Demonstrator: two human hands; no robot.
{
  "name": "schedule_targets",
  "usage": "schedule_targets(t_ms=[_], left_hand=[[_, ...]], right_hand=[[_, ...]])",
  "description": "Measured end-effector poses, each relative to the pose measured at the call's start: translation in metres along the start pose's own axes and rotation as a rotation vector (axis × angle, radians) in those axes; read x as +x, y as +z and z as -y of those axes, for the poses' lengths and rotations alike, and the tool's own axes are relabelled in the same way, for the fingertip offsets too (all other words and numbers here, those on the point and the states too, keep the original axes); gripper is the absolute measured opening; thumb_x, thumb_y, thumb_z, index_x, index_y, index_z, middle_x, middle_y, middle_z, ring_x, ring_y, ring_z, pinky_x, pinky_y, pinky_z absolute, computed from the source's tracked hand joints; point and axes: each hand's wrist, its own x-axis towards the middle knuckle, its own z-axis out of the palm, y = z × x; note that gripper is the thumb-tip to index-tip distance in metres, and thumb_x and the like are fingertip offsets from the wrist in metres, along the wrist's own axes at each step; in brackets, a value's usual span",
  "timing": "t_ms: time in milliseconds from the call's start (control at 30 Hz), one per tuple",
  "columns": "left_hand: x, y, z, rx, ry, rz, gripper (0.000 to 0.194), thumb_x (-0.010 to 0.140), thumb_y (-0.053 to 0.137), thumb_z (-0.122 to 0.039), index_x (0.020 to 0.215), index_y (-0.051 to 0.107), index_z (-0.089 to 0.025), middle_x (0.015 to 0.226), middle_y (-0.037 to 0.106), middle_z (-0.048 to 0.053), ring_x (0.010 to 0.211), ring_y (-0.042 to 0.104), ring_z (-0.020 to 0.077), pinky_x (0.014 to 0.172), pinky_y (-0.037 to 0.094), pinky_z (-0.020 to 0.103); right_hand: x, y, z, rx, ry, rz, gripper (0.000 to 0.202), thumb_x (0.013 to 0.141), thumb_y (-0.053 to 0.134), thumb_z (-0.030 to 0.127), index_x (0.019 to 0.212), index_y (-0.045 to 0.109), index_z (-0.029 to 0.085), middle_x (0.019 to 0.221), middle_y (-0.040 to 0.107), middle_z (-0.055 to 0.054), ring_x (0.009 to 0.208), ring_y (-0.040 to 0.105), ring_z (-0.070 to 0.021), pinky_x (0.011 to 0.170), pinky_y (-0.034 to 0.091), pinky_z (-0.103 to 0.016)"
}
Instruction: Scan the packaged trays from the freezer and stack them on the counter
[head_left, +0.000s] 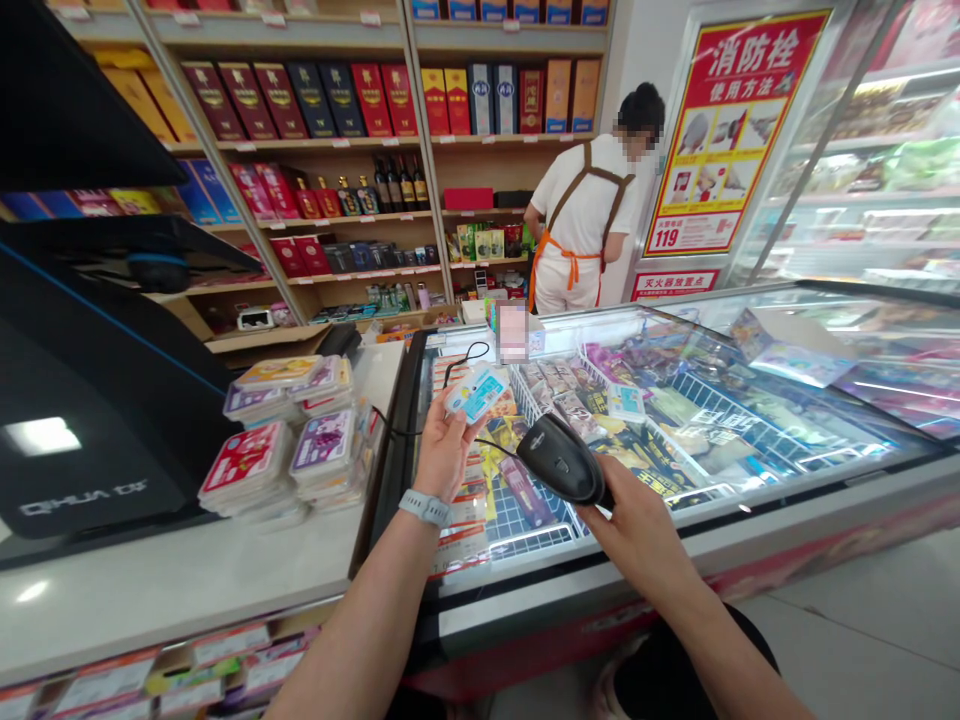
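Note:
My left hand, with a grey watch band at its wrist, holds a small white and blue package above the glass top of a freezer. In my right hand is a black handheld scanner, its head pointing left toward the package. A black cable runs from the scanner to the left, behind my left hand. Another white and blue package lies on the freezer glass beyond the scanner. Stacks of flat plastic packs, with red and purple labels, stand on the counter to the left.
The chest freezer spans the middle and right. A black checkout machine stands on the white counter at the left. An open box rests on the far freezer. A person in an apron faces the shelves behind.

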Motion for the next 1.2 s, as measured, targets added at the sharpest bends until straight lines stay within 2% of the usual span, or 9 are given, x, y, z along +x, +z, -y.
schedule_targets(t_ms=[700, 1000, 1200], left_hand=[[0.000, -0.002, 0.002, 0.018, 0.000, -0.002, 0.039, 0.077, 0.071, -0.027, 0.113, 0.055, -0.028, 0.121, 0.061, 0.003, 0.116, 0.057, 0.0211, 0.101, 0.047, 0.043], [0.000, -0.001, 0.001, 0.049, -0.009, -0.003, 0.039, 0.078, 0.071, -0.028, 0.114, 0.055, -0.028, 0.117, 0.062, 0.002, 0.111, 0.060, 0.0191, 0.100, 0.047, 0.041], [0.000, -0.002, 0.003, 0.043, -0.004, -0.014, 0.039, 0.078, 0.071, -0.027, 0.114, 0.056, -0.028, 0.118, 0.062, 0.003, 0.110, 0.060, 0.0186, 0.098, 0.049, 0.039]], right_hand=[[0.003, -0.001, 0.002, -0.019, -0.011, 0.019, 0.022, 0.082, 0.053, 0.020, 0.104, 0.054, 0.021, 0.092, 0.064, -0.004, 0.085, 0.062, -0.0216, 0.074, 0.045, -0.031], [0.006, 0.000, 0.002, -0.049, -0.020, 0.017, 0.020, 0.082, 0.052, 0.018, 0.101, 0.053, 0.020, 0.091, 0.064, -0.005, 0.083, 0.062, -0.0227, 0.073, 0.046, -0.032], [0.011, 0.003, -0.002, -0.084, -0.074, 0.027, 0.026, 0.081, 0.051, 0.016, 0.107, 0.052, 0.018, 0.094, 0.062, -0.006, 0.086, 0.061, -0.0226, 0.074, 0.045, -0.032]])
